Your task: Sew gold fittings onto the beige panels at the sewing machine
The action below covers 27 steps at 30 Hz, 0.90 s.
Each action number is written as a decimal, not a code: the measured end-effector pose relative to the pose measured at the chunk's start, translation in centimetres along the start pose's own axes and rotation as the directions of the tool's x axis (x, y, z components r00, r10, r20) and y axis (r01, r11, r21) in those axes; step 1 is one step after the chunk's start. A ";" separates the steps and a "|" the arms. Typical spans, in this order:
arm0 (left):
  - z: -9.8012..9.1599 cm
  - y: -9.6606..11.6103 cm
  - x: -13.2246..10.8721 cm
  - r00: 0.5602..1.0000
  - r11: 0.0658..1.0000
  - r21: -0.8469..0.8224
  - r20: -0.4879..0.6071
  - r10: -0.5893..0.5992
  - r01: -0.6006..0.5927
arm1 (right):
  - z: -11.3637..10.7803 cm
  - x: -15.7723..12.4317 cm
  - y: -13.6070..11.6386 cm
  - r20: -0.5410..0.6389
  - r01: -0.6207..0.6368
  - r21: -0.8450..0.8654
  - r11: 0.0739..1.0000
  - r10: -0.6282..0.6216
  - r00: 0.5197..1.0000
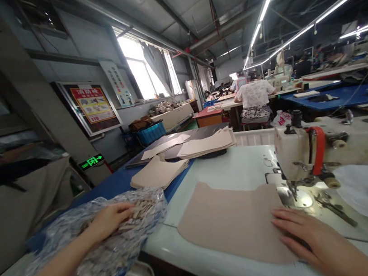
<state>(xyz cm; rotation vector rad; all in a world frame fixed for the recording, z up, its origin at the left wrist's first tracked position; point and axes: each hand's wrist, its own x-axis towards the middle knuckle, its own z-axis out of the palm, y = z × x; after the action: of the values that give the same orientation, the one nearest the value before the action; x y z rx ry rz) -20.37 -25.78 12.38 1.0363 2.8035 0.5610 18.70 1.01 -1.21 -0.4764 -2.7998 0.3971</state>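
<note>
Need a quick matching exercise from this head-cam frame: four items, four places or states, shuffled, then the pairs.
Items:
1. Left hand
2. Right hand
3. Sewing machine head
4. Stack of beige panels

Places or states:
A. Flat on a beige panel
B. In a clear plastic bag of small tan strips
C. On the blue tabletop
D. On the white sewing table

Pairs: 1-B, 2-A, 3-D, 4-C

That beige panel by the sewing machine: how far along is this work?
Done: cut beige panels lie stacked on the blue table. In hand: the right hand presses one flat beige panel beside the white sewing machine, and the left hand touches small beige strips in a clear plastic bag. Left, seemingly: the stacked panels and bagged strips.
</note>
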 end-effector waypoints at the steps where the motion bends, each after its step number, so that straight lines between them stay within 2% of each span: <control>1: -0.1 0.1 -0.1 1.000 1.000 -0.029 0.024 0.003 -0.002 | 0.0 0.0 0.0 0.011 -0.004 0.000 1.000 0.004 1.000; 4: -0.4 0.3 -0.7 0.996 0.994 -0.111 0.092 0.012 -0.002 | 0.0 0.0 0.0 0.029 -0.012 -0.006 1.000 0.012 1.000; 8: -0.9 0.7 -1.4 0.994 0.970 -0.243 0.113 -0.003 0.030 | 0.1 0.0 0.0 0.039 -0.018 -0.022 1.000 0.019 0.999; 10: -1.4 1.1 -1.7 0.997 0.962 -0.270 0.073 -0.024 0.042 | 0.1 -0.1 0.0 0.038 -0.015 -0.024 1.000 0.016 0.999; 12: -1.8 1.9 -2.0 0.999 0.973 -0.227 -0.014 -0.045 0.041 | 0.1 -0.1 0.0 0.025 -0.008 -0.020 1.000 0.009 1.000; 14: -1.9 3.3 -2.2 0.994 0.983 -0.176 -0.086 -0.069 0.053 | 0.0 -0.1 -0.1 0.001 0.001 -0.011 1.000 -0.001 1.000; 16: -1.2 5.5 -2.5 0.994 0.982 -0.182 -0.087 -0.066 0.049 | -0.3 0.0 -0.4 -0.030 0.012 -0.005 1.000 -0.012 0.999; 18: 0.6 8.3 -2.7 0.999 0.967 -0.254 -0.024 -0.024 0.017 | -0.8 0.1 -0.8 -0.064 0.027 -0.005 1.000 -0.028 0.998; 21: 5.2 12.9 -2.5 0.985 0.908 -0.415 0.131 0.115 -0.051 | -1.3 0.3 -1.1 -0.122 0.077 0.001 0.997 -0.076 0.990; 24: 10.8 17.9 -1.7 0.922 0.824 -0.555 0.253 0.294 -0.111 | -1.3 0.6 -0.8 -0.138 0.110 -0.048 0.993 -0.116 0.984; 27: 15.6 22.6 -0.7 0.862 0.723 -0.676 0.274 0.426 -0.142 | -1.2 0.9 -0.3 -0.133 0.120 -0.115 0.986 -0.135 0.982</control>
<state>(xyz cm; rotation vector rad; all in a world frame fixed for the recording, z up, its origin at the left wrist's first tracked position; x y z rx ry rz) -2.68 -5.61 6.32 1.2431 1.8511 1.0843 18.16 1.28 0.15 -0.3300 -2.7056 0.1797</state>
